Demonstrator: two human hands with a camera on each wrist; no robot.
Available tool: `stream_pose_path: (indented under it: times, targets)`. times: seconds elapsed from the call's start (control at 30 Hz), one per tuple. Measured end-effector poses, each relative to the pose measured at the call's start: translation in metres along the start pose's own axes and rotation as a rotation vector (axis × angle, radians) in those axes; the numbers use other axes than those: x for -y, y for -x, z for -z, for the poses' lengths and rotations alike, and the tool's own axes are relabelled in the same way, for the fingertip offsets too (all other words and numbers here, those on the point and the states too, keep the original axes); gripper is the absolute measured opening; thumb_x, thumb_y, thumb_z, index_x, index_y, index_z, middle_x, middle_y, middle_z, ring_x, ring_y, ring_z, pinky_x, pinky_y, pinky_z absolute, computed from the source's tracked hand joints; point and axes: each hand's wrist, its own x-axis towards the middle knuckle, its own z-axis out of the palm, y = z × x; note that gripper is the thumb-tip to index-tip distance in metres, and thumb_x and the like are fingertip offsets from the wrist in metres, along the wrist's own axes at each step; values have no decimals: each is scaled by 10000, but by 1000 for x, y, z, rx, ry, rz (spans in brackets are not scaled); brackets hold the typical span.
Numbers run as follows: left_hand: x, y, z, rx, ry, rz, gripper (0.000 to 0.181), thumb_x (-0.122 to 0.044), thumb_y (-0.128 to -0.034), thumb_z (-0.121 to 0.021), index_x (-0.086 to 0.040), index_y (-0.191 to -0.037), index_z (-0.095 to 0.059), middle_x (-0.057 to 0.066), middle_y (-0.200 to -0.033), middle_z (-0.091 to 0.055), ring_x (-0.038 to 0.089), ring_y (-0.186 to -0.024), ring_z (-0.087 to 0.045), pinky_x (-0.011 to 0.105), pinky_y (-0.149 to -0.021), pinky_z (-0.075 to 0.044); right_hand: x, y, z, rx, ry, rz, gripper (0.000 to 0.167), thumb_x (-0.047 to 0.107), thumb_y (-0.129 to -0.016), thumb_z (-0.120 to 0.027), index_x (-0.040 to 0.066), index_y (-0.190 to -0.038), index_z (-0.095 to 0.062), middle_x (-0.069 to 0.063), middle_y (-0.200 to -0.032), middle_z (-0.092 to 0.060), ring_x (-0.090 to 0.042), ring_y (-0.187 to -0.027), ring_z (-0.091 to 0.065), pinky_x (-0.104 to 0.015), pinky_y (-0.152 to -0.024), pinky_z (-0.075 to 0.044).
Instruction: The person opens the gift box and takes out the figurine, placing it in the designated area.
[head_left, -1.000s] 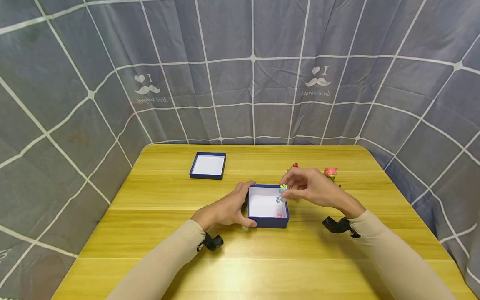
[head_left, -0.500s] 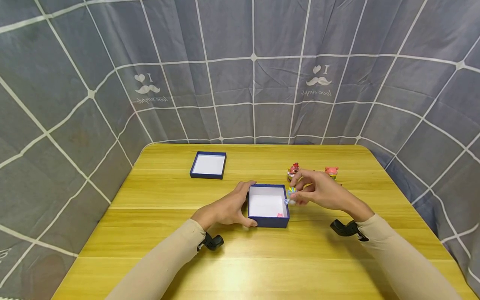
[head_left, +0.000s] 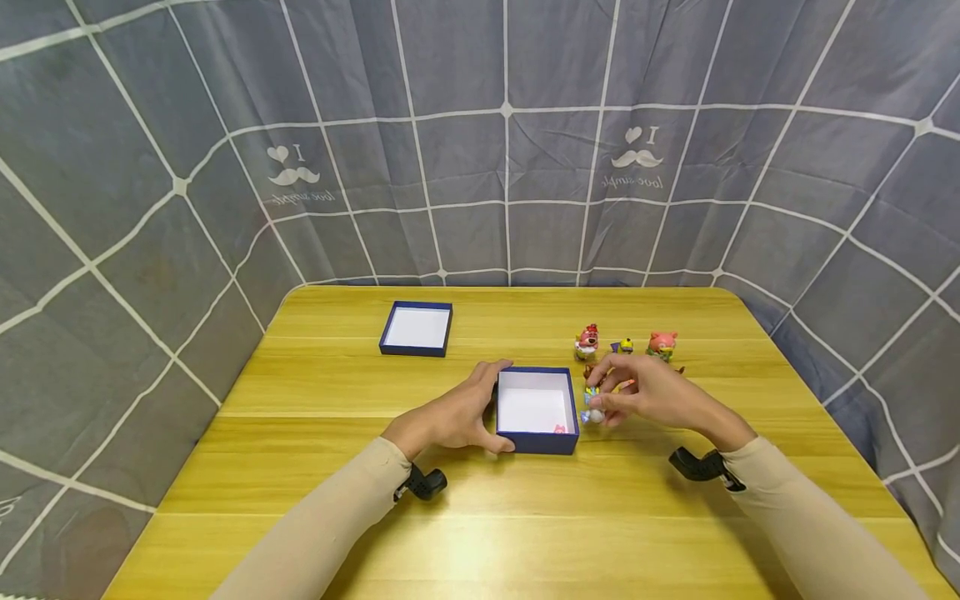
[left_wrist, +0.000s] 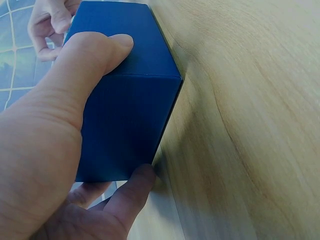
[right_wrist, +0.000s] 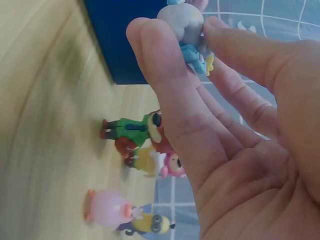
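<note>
My left hand [head_left: 453, 414] grips the left side of an open blue box [head_left: 537, 444] with a white inside. Its thumb lies on the near wall and its other fingers on the far one, as the left wrist view also shows. A small pink piece [head_left: 559, 429] shows in the box's near right corner. Just outside the right wall, my right hand [head_left: 647, 392] pinches a small grey and light-blue figurine [right_wrist: 181, 24] between thumb and fingers. Whether the figurine touches the table cannot be told.
A blue box lid [head_left: 417, 328] with white lining lies at the back left. Toy figures stand beyond my right hand: a red-pink bear [head_left: 587, 342], a minion [right_wrist: 157, 225], a fox in green [right_wrist: 134, 128], a pale pink round figure [right_wrist: 109, 208] and a pink-headed one [head_left: 662, 342].
My right hand has carried the figurine from above the box's right edge to the right and nearer, outside the box. Figures behind it have come into sight. The left hand and box stay put.
</note>
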Motion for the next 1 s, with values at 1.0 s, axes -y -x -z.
stream_pose_path:
  times: [1.0]
  targets:
    - [2,-2,-1,-2,-17,7,1348,-375,-916,-1024,-44,-1859,-120,246,-1794,-357,356,-1586,-495,540,-1415,-394,-21,6,-12,44,209,-77,183,127,-1104,-800,39,-1264,-819,-44,-1001,-810,-163,-739,-844,-280,-732,-688]
